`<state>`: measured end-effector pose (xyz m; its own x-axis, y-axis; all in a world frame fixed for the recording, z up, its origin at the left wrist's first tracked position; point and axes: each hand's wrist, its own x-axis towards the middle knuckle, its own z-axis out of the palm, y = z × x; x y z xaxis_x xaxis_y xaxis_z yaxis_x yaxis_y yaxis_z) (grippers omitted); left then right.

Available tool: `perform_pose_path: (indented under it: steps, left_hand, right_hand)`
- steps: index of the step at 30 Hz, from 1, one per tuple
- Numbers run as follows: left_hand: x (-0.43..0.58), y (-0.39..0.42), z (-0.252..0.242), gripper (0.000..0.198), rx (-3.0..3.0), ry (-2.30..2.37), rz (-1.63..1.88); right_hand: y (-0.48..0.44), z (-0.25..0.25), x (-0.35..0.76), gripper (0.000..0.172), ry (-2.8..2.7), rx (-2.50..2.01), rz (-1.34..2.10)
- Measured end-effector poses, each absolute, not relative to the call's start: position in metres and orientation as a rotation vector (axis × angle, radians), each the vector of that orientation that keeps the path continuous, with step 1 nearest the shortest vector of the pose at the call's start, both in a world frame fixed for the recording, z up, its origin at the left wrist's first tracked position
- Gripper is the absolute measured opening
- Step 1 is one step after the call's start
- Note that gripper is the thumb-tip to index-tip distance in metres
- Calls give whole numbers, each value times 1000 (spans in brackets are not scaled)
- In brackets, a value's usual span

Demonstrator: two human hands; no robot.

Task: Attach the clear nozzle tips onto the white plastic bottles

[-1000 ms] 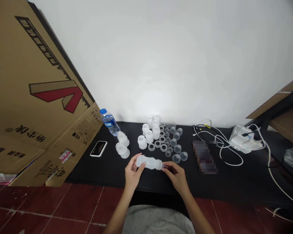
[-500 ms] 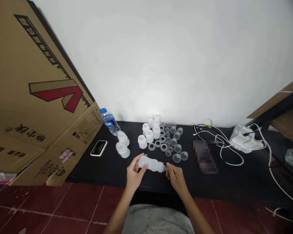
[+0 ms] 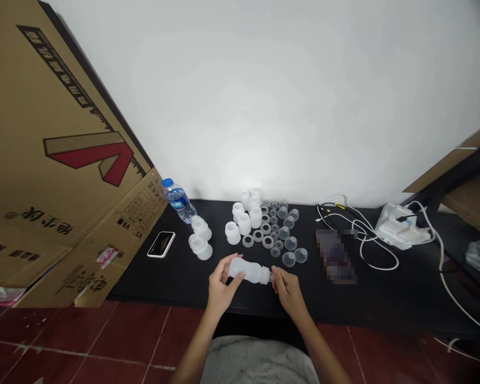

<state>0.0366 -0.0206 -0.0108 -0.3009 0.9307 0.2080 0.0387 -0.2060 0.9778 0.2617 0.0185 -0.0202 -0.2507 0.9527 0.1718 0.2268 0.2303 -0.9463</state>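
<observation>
A translucent white baby bottle lies sideways above the table's near edge, its neck pointing right. My left hand is closed around the base end. At the other end, the fingertips of my right hand pinch the clear nipple, which they mostly cover. Beyond my hands stand several white bottles. To their right lie several grey rings, small clear nipples and clear domed caps. Two more white bottles stand to the left.
At the left are a water bottle, a white-edged phone and a large cardboard box. To the right lie a blurred dark object, white cables and a white power strip. A white wall rises behind the black table.
My right fingertips have closed over the nipple, which showed more before. The bottle has shifted very slightly right. Everything on the table keeps its place.
</observation>
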Motion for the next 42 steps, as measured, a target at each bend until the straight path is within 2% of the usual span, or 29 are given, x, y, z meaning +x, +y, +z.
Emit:
perform_pose_path:
  steps: [4,9,21,26,29,38,42]
  left_hand:
    - [37,-18,-15,46,1171,1328,1609]
    - [37,-13,-22,47,1112,1331,1587]
    - [39,-15,-15,46,1155,1312,1561]
    - [38,-15,-13,46,1146,1324,1580]
    - [39,-15,-13,46,1155,1331,1564]
    - [39,-17,-11,46,1188,1307,1540]
    - [39,-17,-10,46,1175,1315,1562]
  right_hand:
    - [19,-19,262,62,-1586,-1123,1134]
    - [19,-18,263,49,-1536,-1108,1161]
    - [23,-28,264,63,-1456,-1128,1191]
    - [23,-21,264,46,-1404,-1067,1236]
    - [23,-24,265,41,-1428,-1074,1241]
    - [23,-27,264,54,-1478,-1124,1170]
    - [23,-22,262,52,-1465,-1134,1164]
